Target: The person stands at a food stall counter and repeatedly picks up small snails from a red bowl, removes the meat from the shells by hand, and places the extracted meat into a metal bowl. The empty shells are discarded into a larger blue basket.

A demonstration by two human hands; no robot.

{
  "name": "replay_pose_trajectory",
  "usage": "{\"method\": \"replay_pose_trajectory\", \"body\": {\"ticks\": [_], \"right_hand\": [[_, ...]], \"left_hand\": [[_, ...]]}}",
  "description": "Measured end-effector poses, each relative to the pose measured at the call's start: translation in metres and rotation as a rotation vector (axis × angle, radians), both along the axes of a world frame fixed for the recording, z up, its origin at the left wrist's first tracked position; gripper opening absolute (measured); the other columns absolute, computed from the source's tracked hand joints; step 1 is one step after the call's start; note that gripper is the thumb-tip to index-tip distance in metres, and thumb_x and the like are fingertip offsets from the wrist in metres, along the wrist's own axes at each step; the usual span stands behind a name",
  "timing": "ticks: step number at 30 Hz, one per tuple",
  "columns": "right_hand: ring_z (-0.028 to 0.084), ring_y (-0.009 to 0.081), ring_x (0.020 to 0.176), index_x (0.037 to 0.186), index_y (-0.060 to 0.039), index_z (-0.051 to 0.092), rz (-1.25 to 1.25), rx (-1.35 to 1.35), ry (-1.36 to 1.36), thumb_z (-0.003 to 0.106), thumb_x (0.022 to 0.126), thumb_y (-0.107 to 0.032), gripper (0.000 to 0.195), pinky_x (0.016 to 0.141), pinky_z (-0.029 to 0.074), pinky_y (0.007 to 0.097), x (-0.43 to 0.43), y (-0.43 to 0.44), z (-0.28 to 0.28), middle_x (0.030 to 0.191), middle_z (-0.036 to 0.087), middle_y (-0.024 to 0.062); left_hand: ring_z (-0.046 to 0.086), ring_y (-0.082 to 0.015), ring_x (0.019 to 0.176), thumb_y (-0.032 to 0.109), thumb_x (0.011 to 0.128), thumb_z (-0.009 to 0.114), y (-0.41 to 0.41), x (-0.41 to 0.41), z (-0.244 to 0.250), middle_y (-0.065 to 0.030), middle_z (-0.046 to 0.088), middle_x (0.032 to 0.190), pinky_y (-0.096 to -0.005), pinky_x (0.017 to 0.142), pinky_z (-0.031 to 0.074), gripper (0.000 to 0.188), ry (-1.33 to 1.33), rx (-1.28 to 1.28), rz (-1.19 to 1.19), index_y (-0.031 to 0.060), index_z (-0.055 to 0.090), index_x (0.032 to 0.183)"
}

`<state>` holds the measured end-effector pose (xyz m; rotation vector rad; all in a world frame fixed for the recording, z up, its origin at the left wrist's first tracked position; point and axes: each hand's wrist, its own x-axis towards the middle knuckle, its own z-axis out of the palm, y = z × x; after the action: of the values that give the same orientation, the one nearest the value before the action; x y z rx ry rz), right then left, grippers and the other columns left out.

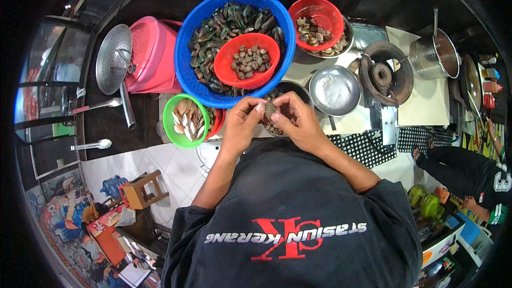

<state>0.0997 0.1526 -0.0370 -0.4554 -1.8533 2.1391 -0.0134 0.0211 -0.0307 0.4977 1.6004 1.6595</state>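
A ribbed cockle [270, 110] is held between the fingertips of my left hand [245, 122] and my right hand [298, 122]. Both hands are over a metal bowl of cockles [303, 93], which they partly hide. Just beyond stands a large blue plastic basin [182, 68] with green mussels [232, 20]. On the mussels rests a red basket [224, 62] holding small clams or cockles [250, 62]. To the left, a green basket [167, 128] contains long pale shellfish [186, 120]. At the back right, a red basket [330, 16] with opened shells sits on a metal bowl [349, 42].
Right of my hands are a shallow metal pan [335, 90], a cast-iron gas burner [384, 74] and a steel pot [432, 56]. A pink tub [152, 56], a perforated ladle [114, 60] and tongs [94, 145] are at left. Another person [464, 168] is at far right.
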Motion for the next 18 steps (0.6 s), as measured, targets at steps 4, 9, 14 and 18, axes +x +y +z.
{"method": "replay_pose_trajectory", "body": {"ticks": [4, 9, 14, 18], "right_hand": [[0.053, 0.0060, 0.072, 0.102, -0.0015, 0.052, -0.011, -0.065, 0.001, 0.062, 0.088, -0.009, 0.019, 0.061, 0.045, 0.0220, 0.004, 0.004, 0.013, 0.086, 0.054, 0.0023], [0.053, 0.0047, 0.074, 0.102, -0.0018, 0.052, 0.010, -0.142, 0.029, 0.061, 0.088, -0.007, 0.018, 0.060, 0.047, 0.0210, -0.003, 0.005, 0.024, 0.086, 0.054, 0.0011], [0.053, 0.0045, 0.074, 0.102, -0.0018, 0.052, 0.051, -0.123, 0.060, 0.064, 0.086, -0.007, 0.020, 0.061, 0.047, 0.0208, -0.015, 0.006, 0.019, 0.084, 0.054, 0.0003], [0.053, 0.0045, 0.073, 0.101, -0.0016, 0.052, 0.078, -0.106, 0.033, 0.065, 0.084, -0.006, 0.022, 0.062, 0.046, 0.0207, -0.019, 0.007, 0.020, 0.084, 0.054, 0.0004]], "left_hand": [[0.056, -0.0080, 0.078, 0.014, 0.094, 0.059, 0.006, 0.001, 0.012, -0.0031, 0.062, 0.089, -0.0232, 0.071, 0.047, 0.017, 0.063, 0.032, -0.014, -0.0008, 0.060, 0.102], [0.058, -0.0102, 0.081, 0.015, 0.093, 0.060, 0.005, -0.003, 0.023, -0.0048, 0.063, 0.091, -0.0251, 0.075, 0.047, 0.018, 0.133, 0.034, -0.013, -0.0012, 0.060, 0.102], [0.058, -0.0109, 0.082, 0.014, 0.093, 0.060, 0.000, -0.008, 0.024, -0.0056, 0.064, 0.091, -0.0260, 0.076, 0.047, 0.017, 0.166, 0.033, 0.028, -0.0013, 0.060, 0.100], [0.058, -0.0112, 0.082, 0.016, 0.093, 0.061, -0.004, -0.009, 0.022, -0.0064, 0.064, 0.092, -0.0261, 0.077, 0.047, 0.017, 0.182, 0.031, 0.059, -0.0010, 0.059, 0.098]]}}
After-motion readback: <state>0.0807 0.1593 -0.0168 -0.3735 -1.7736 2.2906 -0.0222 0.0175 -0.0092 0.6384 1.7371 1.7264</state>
